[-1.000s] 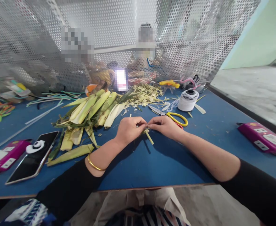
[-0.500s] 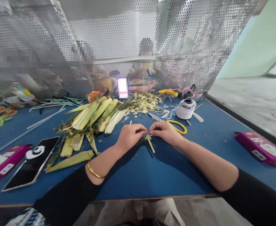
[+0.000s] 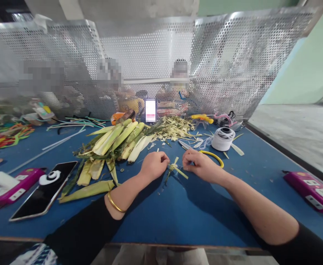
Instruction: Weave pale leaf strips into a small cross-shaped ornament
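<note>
A small knotted figure of pale green leaf strips (image 3: 175, 167) lies between my two hands above the blue table. My left hand (image 3: 155, 163) is at its left with thumb and fingertips pinched together; what they hold, if anything, is too small to make out. On the other side, my right hand (image 3: 198, 163) is also closed in a pinch, its fingertips a little apart from the strips, and its contents cannot be made out. Yellow-handled scissors (image 3: 215, 157) lie partly hidden behind my right hand. Beyond them stands a spool of white string (image 3: 222, 140).
On the left are a pile of corn husks (image 3: 117, 138), a tablet or large phone (image 3: 44, 191) and a purple power strip (image 3: 18, 186). Husk scraps (image 3: 175, 127) lie at the back before a perforated metal screen (image 3: 139, 44). Another power strip (image 3: 313, 191) is at right.
My hands have moved apart from their meeting point, leaving the leaf figure in view between them. The camera view has shifted, so the screen's top edge now shows.
</note>
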The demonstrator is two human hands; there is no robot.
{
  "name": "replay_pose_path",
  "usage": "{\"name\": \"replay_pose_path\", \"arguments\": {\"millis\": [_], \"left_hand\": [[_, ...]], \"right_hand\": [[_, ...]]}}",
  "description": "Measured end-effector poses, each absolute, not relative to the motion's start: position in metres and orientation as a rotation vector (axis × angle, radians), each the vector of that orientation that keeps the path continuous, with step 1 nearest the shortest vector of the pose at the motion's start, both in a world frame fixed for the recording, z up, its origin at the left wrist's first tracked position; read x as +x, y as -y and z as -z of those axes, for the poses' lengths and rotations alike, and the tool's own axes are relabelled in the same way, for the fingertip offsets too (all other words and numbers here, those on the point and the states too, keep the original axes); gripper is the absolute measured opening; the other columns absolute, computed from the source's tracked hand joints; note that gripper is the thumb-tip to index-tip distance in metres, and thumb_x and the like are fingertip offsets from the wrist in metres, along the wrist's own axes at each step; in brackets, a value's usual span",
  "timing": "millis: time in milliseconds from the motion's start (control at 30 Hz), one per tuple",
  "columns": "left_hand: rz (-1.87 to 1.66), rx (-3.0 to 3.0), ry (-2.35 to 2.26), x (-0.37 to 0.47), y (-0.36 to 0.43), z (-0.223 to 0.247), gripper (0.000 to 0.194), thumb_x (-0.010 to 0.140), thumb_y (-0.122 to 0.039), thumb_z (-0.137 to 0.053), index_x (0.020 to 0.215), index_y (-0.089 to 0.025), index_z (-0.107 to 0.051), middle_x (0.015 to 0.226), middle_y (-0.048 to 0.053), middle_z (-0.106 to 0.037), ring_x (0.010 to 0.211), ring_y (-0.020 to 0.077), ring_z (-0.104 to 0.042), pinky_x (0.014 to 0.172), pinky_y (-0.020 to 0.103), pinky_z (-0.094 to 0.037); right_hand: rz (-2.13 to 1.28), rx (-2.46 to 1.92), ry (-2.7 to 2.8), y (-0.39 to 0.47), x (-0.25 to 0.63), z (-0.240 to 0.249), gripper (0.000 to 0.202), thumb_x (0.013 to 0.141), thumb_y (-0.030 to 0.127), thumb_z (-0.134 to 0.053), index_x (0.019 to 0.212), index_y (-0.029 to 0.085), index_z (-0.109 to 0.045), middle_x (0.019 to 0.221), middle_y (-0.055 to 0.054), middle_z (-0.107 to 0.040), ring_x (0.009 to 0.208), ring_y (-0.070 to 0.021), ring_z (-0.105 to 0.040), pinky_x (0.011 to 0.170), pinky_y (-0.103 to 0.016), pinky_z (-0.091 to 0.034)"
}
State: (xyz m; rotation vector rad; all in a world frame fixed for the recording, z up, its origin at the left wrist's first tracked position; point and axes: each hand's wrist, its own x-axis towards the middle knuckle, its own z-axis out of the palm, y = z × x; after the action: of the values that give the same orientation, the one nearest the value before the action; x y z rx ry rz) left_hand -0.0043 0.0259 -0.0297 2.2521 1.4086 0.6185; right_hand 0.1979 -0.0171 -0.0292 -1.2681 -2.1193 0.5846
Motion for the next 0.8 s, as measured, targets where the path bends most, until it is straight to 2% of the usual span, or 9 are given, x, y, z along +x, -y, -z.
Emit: {"name": "replay_pose_path", "arguments": {"millis": [67, 200, 400, 633, 800], "left_hand": [[-0.616, 2.259, -1.418, -0.004, -0.025, 0.029, 0.017, 0.078, -0.021, -0.055, 0.071, -0.019, -0.071, 0.069, 0.002, -0.070, 0.063, 0.0155, -0.059, 0.060, 0.026, -0.037], [-0.607, 2.275, -1.422, -0.004, -0.024, 0.029, 0.017, 0.076, -0.019, -0.055, 0.071, -0.019, -0.072, 0.068, 0.002, -0.070, 0.064, 0.0157, -0.059, 0.059, 0.026, -0.036], [-0.735, 2.133, -1.287, -0.006, -0.030, 0.034, 0.015, 0.076, -0.023, -0.059, 0.070, -0.018, -0.071, 0.067, 0.001, -0.069, 0.064, 0.0148, -0.060, 0.061, 0.024, -0.042], [-0.961, 2.259, -0.981, -0.009, -0.030, 0.025, 0.008, 0.075, -0.020, -0.065, 0.068, -0.019, -0.068, 0.082, 0.002, -0.071, 0.084, 0.0165, -0.061, 0.083, 0.028, -0.045], [-0.773, 2.081, -0.777, -0.011, -0.027, 0.019, 0.013, 0.082, -0.023, -0.056, 0.074, -0.016, -0.064, 0.076, 0.002, -0.067, 0.070, 0.0127, -0.057, 0.069, 0.025, -0.044]], "right_hand": [[-0.639, -1.206, 2.109, 0.018, 0.194, 0.029, 0.012, 0.078, 0.017, -0.057, 0.067, 0.020, -0.056, 0.080, -0.003, -0.057, 0.076, -0.0166, -0.054, 0.072, -0.032, -0.043], [-0.835, -1.067, 1.963, 0.022, 0.184, 0.032, 0.015, 0.083, 0.021, -0.053, 0.068, 0.020, -0.050, 0.085, -0.004, -0.064, 0.090, -0.0189, -0.060, 0.078, -0.033, -0.044], [-0.996, -1.137, 1.872, 0.018, 0.181, 0.047, 0.011, 0.088, 0.025, -0.048, 0.078, 0.021, -0.049, 0.079, -0.001, -0.065, 0.065, -0.0128, -0.058, 0.067, -0.028, -0.045], [-0.984, -1.085, 1.868, 0.015, 0.185, 0.046, 0.013, 0.088, 0.028, -0.051, 0.077, 0.021, -0.050, 0.073, 0.001, -0.060, 0.070, -0.0139, -0.058, 0.068, -0.029, -0.046], [-1.064, -1.039, 1.836, 0.016, 0.185, 0.046, 0.016, 0.087, 0.033, -0.055, 0.078, 0.021, -0.050, 0.075, 0.001, -0.060, 0.073, -0.0152, -0.059, 0.071, -0.030, -0.047]]}}
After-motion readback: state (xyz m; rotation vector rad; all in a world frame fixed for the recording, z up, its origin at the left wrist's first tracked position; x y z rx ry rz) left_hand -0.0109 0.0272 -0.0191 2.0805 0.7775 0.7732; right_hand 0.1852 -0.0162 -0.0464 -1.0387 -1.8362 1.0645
